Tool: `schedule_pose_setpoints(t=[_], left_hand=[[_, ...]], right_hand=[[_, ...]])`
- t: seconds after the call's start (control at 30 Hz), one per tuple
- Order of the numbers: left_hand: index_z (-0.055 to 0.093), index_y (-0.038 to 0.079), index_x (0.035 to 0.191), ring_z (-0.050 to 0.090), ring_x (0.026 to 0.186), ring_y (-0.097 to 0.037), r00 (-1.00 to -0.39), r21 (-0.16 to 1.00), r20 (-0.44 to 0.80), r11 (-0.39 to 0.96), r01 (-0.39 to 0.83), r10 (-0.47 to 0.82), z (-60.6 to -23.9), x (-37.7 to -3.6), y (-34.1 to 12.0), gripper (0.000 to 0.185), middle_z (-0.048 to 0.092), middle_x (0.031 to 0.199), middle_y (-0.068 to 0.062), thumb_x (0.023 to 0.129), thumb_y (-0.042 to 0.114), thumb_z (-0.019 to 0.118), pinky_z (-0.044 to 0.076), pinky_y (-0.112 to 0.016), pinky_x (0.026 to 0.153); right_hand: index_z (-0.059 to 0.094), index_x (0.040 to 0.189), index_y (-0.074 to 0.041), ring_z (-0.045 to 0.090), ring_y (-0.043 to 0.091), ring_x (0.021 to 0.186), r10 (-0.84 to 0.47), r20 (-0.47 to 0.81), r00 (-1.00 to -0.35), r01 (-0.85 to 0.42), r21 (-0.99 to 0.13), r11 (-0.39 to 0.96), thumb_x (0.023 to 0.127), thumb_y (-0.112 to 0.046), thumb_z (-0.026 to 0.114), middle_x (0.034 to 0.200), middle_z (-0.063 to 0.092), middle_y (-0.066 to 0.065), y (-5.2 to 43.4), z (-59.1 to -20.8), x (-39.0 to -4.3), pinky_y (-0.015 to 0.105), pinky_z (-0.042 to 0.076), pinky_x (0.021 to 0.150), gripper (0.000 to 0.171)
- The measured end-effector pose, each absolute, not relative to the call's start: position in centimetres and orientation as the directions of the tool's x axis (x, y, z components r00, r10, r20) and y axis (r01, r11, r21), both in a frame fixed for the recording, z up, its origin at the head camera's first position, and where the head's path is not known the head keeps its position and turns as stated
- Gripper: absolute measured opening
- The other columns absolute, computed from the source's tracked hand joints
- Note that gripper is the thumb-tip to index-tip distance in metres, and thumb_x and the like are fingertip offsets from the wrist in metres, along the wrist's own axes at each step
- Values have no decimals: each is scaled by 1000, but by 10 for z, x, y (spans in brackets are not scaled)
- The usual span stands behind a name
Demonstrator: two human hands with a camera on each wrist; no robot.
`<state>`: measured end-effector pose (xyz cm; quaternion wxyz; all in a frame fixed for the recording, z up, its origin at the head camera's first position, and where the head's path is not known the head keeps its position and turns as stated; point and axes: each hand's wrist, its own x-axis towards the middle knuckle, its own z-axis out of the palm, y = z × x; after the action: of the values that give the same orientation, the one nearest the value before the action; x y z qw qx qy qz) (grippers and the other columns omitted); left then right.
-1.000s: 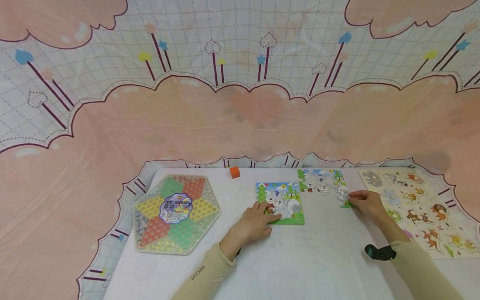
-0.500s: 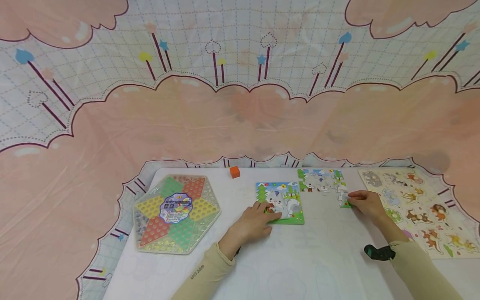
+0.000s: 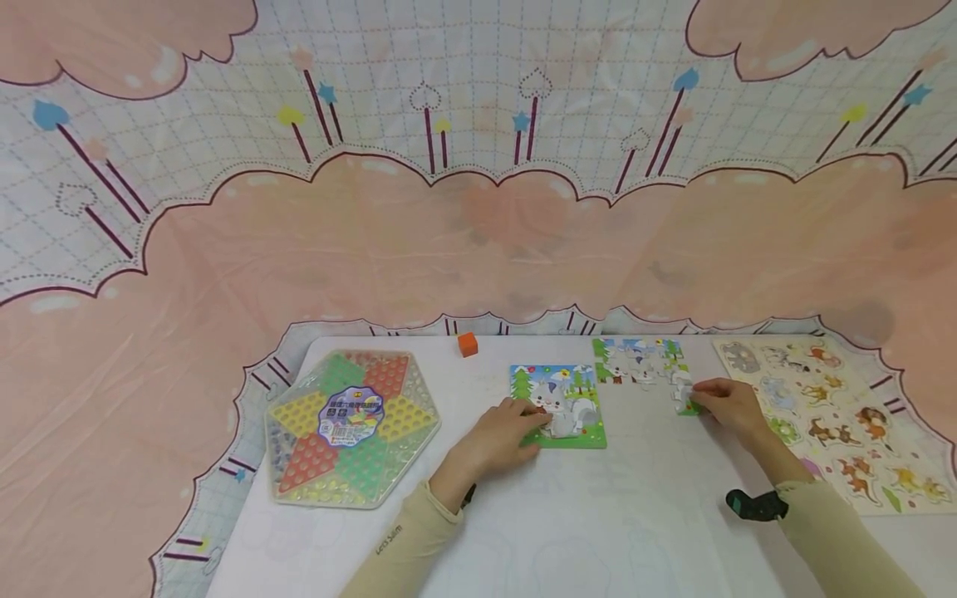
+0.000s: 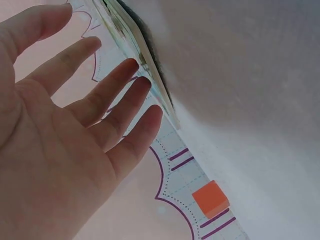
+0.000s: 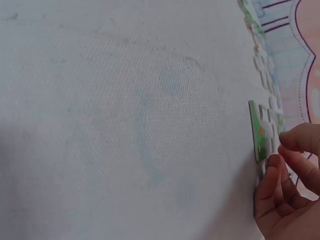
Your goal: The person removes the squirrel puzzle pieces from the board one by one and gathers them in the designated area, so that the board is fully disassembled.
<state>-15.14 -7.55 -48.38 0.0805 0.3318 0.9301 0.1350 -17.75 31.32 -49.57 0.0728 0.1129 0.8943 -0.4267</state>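
The left hand (image 3: 497, 433) lies over the lower left corner of a square squirrel picture board (image 3: 591, 433); its fingers look straight and apart in the left wrist view, close to the board's edge. Beyond the board, on the right, is a partly joined jigsaw puzzle (image 3: 635, 357) with a matching squirrel picture. At its lower right the right hand (image 3: 731, 407) pinches the right edge of a puzzle piece (image 3: 683, 389) between thumb and finger. In the right wrist view that green-edged piece (image 5: 257, 132) lies flat on the table, its right part hidden by the fingertips.
An orange cube (image 3: 468, 344) sits near the table's back edge. On the left lies a wrapped hexagonal Chinese checkers board (image 3: 404, 465), and on the right an animal picture board (image 3: 815, 390). A patterned cloth hangs behind the white table (image 3: 583, 531).
My left hand has drawn slightly back to the left, uncovering more of the squirrel picture, and its finger has pulled back. The right hand stays nearly still at the puzzle piece.
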Motion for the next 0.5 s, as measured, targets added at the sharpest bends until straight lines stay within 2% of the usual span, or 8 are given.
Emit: schedule_pose_setpoints(t=[0.27, 0.5], left_hand=[[58, 20, 139, 48, 116, -24, -834, 265, -59, 814, 516, 548, -488, -154, -77, 47, 53, 130, -7, 93, 30, 64, 46, -40, 91], [59, 18, 137, 45, 123, -28, -846, 259, -57, 826, 500, 530, -490, -154, -78, 47, 49, 137, -12, 93, 32, 67, 46, -44, 95]], right_hand=[[57, 126, 9, 53, 18, 79, 156, -211, -965, 262, -768, 585, 99, -20, 56, 106, 59, 16, 307, -488, -178, 23, 49, 61, 39], [57, 125, 9, 53, 19, 80, 150, -207, -967, 256, -767, 589, 99, -20, 57, 106, 59, 16, 302, -483, -177, 22, 49, 61, 39]])
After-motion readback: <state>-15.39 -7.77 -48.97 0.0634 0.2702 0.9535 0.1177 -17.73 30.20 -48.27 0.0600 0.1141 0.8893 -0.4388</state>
